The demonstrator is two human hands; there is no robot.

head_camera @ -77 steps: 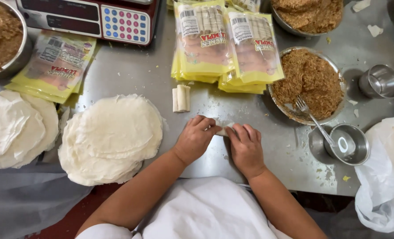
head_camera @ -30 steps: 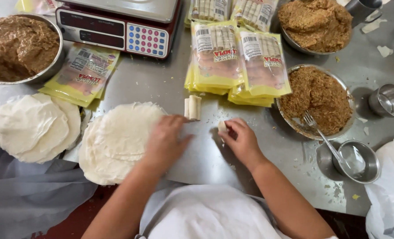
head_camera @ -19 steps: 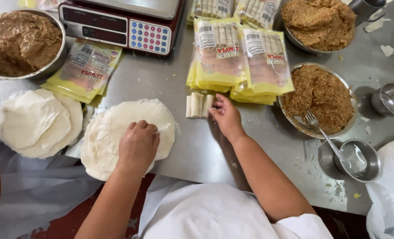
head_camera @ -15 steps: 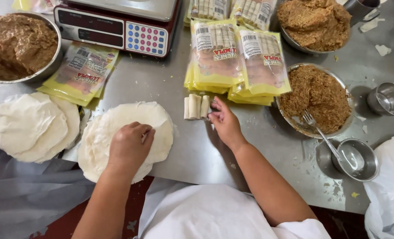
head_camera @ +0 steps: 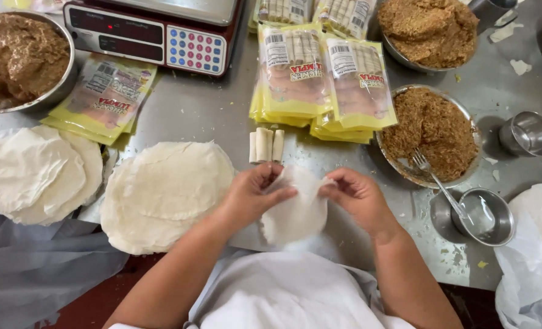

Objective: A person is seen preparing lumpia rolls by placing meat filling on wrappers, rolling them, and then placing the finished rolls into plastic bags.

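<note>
left hand (head_camera: pixel 256 195) + right hand (head_camera: pixel 357 196): pinching wrapper (head_camera: pixel 295 210) | rolls (head_camera: pixel 266 145) just beyond | steel table (head_camera: pixel 204 116)

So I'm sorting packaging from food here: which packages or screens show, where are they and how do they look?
Scale: top left of centre, dark screen, red lit dot, coloured keypad.
Yellow pouches: flat stack below the scale.
Clear-front packs: top centre, yellow-edged, pale rolls inside, white barcode labels.
More packs: top edge, cut off.
</note>
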